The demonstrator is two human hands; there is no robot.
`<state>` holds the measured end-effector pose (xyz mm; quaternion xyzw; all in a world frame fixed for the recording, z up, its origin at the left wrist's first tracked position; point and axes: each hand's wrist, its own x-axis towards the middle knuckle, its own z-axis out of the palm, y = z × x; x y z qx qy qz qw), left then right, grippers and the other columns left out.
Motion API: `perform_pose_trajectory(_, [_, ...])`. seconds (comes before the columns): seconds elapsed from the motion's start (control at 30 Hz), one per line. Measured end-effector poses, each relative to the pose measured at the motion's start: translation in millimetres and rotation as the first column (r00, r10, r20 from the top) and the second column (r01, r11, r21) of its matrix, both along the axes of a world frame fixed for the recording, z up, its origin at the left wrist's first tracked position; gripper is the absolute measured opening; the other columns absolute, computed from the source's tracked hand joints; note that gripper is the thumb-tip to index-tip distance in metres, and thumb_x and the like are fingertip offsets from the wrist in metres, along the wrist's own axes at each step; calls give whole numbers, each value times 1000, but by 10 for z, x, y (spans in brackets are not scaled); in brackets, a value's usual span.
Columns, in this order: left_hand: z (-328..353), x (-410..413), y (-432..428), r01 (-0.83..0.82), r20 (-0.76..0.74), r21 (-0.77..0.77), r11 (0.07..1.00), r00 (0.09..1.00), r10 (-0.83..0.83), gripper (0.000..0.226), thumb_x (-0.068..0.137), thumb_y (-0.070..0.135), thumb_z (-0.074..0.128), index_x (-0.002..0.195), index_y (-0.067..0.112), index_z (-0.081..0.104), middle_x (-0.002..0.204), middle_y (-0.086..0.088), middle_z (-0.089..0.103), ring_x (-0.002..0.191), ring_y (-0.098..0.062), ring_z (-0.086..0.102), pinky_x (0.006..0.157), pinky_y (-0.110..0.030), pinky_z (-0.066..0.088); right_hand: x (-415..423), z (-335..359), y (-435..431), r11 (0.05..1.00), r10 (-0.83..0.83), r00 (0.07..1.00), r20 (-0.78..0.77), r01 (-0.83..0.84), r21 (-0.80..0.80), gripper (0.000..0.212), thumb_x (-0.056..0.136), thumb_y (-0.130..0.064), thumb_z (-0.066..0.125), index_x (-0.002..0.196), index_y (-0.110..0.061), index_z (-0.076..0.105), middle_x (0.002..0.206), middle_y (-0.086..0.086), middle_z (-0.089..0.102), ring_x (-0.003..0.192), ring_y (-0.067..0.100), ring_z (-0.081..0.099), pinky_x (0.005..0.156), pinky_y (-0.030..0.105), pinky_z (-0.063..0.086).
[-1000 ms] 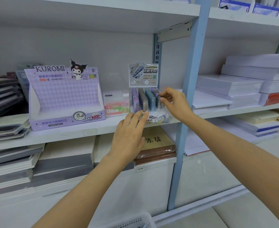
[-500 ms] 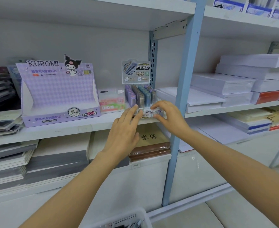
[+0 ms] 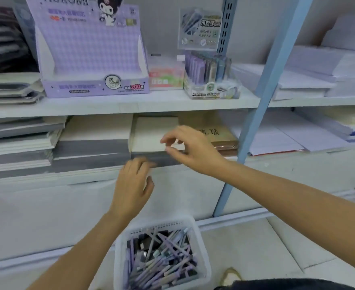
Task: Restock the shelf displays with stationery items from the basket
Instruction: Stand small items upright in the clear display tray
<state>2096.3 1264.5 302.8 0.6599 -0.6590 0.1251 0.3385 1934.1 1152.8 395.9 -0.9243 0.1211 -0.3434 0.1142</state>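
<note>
Basket (image 3: 119, 248) of white plastic sits on the floor at 6 o'clock, just below my wrists. It is filled with a loose jumble of purple and grey pen-like stationery items (image 3: 162, 260). My left hand (image 3: 133, 185) hangs above it, in front of the lower shelf's edge, with its fingers loosely curled and nothing in them. My right hand (image 3: 193, 147) is at 1 o'clock from the left one, near it but apart, in front of the stacked notebooks (image 3: 155, 132) on the lower shelf. Its fingers are bent and a little spread, thumb and forefinger apart, and it holds nothing.

At 12 o'clock on the upper shelf board (image 3: 120, 104) stands the clear display (image 3: 211, 88), with upright cases packed in its back rows. At 11 o'clock is the purple Kuromi display box (image 3: 90, 59), open at the front. Between the two sits a small pink and green box (image 3: 166, 77). A blue upright (image 3: 274, 80) runs through 2 o'clock, with white paper stacks (image 3: 310, 80) beyond it.
</note>
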Motion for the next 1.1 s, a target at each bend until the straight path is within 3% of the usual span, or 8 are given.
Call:
perform_pose_trajectory(0.13, [-985,195,445,-49,-133,337,940,986,99,32,82,-2,65,113,6,64,112,-12,60,94,-33,59,77,-40,47,288,-964,188,952,129,938,-323,-26,305,15,93,-15,59,106,-12,66,99,-1,66,90,8,58,77,23,47])
perform_pose_trajectory(0.2, [-1416,256,648,-59,-145,524,850,977,157,34,88,3,60,122,7,60,126,-12,57,110,-35,56,89,-40,44,358,-1486,249,910,197,869,-454,10,414,17,94,-14,58,109,-10,65,102,3,66,92,14,60,81,31,49])
perform_pose_trajectory(0.3, [-1944,298,907,-87,-72,759,646,974,216,51,101,26,45,149,17,30,157,-1,26,143,-20,28,113,-31,25,372,-2219,360,853,260,739,-621,125,506,22,95,-16,57,116,-12,62,112,5,64,96,19,61,85,36,50])
perform_pose_trajectory(0.43, [-2312,288,1139,-71,-40,879,471,975,220,60,103,37,35,154,19,9,163,2,-6,149,-13,9,117,-29,18,309,-3004,506,809,296,582,-757,268,522,32,95,-22,57,126,-16,54,134,7,53,124,22,50,97,37,46])
perform_pose_trajectory(0.53, [-2420,297,1220,-45,-67,871,490,976,208,61,103,38,35,155,20,7,161,5,-16,148,-9,7,116,-25,18,255,-3387,613,801,319,511,-798,305,516,51,92,-31,62,138,-19,44,141,6,44,128,23,43,102,33,40])
perform_pose_trajectory(0.67, [-2470,326,1230,-50,-81,840,541,973,216,57,104,37,34,154,23,10,161,7,-12,147,-7,8,116,-22,15,237,-3708,767,946,200,451,-870,143,292,63,86,-43,65,137,-15,43,135,7,40,123,26,38,100,39,36])
perform_pose_trajectory(0.93, [-2443,319,1212,-24,-203,783,622,935,291,46,100,22,47,145,19,36,159,1,17,139,-17,33,113,-27,26,354,-3777,715,970,180,427,-886,74,233,47,85,-43,64,119,-12,53,120,8,47,111,25,43,90,37,33])
perform_pose_trajectory(1.1, [-2441,320,1200,-57,-212,762,645,920,331,37,98,18,51,135,17,50,152,-3,31,131,-22,41,107,-31,34,264,-3676,574,960,232,477,-848,31,280,26,91,-33,59,110,-16,60,108,3,53,101,21,47,83,33,30])
